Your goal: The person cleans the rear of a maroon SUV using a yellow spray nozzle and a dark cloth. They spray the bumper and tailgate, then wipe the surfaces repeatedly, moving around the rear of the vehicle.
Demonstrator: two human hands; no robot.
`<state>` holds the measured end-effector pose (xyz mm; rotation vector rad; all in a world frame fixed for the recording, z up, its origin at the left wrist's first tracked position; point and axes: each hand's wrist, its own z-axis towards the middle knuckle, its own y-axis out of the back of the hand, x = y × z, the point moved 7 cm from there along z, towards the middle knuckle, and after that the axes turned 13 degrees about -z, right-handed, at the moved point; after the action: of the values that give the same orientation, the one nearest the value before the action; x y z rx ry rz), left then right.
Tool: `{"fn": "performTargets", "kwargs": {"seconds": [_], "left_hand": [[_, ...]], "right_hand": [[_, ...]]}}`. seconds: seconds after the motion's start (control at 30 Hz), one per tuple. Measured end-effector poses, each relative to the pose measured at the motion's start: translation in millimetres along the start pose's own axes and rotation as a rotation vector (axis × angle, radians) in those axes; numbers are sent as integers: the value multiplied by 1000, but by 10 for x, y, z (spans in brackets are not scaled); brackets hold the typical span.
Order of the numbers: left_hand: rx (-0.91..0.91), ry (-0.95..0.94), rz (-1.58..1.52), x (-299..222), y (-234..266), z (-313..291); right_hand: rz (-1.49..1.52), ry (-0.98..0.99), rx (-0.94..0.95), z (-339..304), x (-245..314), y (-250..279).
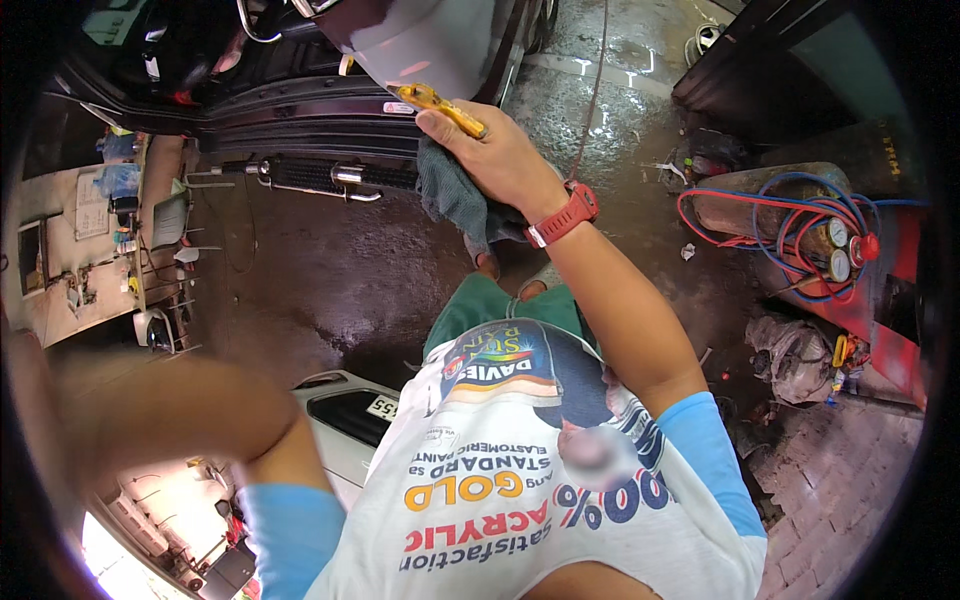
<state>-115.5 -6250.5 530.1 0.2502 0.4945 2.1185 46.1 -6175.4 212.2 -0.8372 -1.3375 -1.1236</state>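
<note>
My right hand point(485, 150), with a red watch on its wrist, reaches forward and is closed round a yellow tool point(430, 101); its exact kind I cannot make out. A dark grey-green cloth point(452, 190) hangs below the same hand; whether the fingers grip it too is hidden. Just beyond the tool lies the dark door sill point(330, 139) of a vehicle, under a grey curved panel point(425, 45). My left forearm point(190, 405) is bent up at the left, smeared by motion, and the fingers of my left hand do not show clearly.
A black side step with chrome ends point(310, 174) runs below the sill. At right, a gas cylinder point(725, 215) carries red and blue hoses and gauges point(838, 250). A cluttered bench point(85, 240) stands at left. Behind me is a white car point(345, 405). The dark floor point(330, 270) looks wet.
</note>
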Motion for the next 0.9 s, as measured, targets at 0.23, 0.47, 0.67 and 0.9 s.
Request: {"fn": "performTargets", "kwargs": {"seconds": [0.23,0.47,0.67,0.9], "left_hand": [[61,922,-61,1975,-1793,-2435],[426,882,315,2339,-1958,-2638],[492,798,375,2459,-1992,-2617],[295,1057,50,2504,-2197,-3465]], "right_hand": [[-118,-61,-110,-98,-148,179],[-200,-153,-23,-328,-500,-22],[-150,-162,-338,-442,-714,353],[-218,-218,-380,-520,-868,537]]}}
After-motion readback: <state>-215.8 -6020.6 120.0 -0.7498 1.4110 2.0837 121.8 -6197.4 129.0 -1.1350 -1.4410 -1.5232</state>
